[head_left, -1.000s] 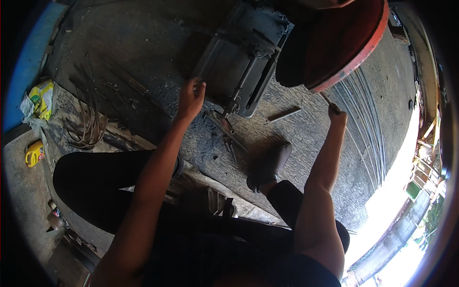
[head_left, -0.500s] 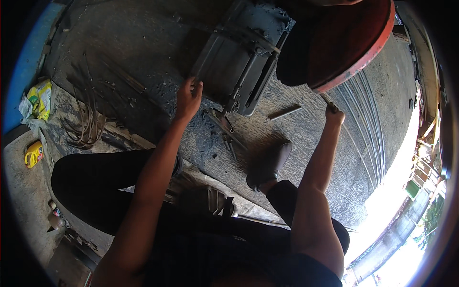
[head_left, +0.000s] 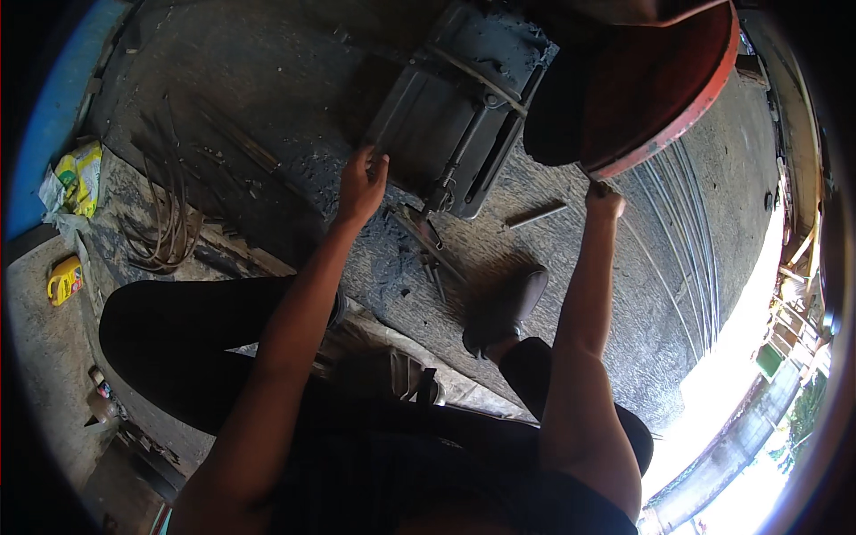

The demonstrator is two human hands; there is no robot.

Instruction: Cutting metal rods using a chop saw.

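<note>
Holds a short handle (head_left: 590,178) in the right hand (head_left: 606,201), closed tight round it, just under the bottom rim of a big red cover (head_left: 675,127) by the right edge of the grey machine base (head_left: 412,125). Holds the left hand (head_left: 361,192) by the near left corner of that base, with finger and thumb apart; cannot tell if touching. On the floor (head_left: 642,374), has the base, with a short metal bar (head_left: 535,216) off its near right corner, long thin rods (head_left: 691,241) toward the right edge, bent strips (head_left: 169,245) toward the left.
</note>
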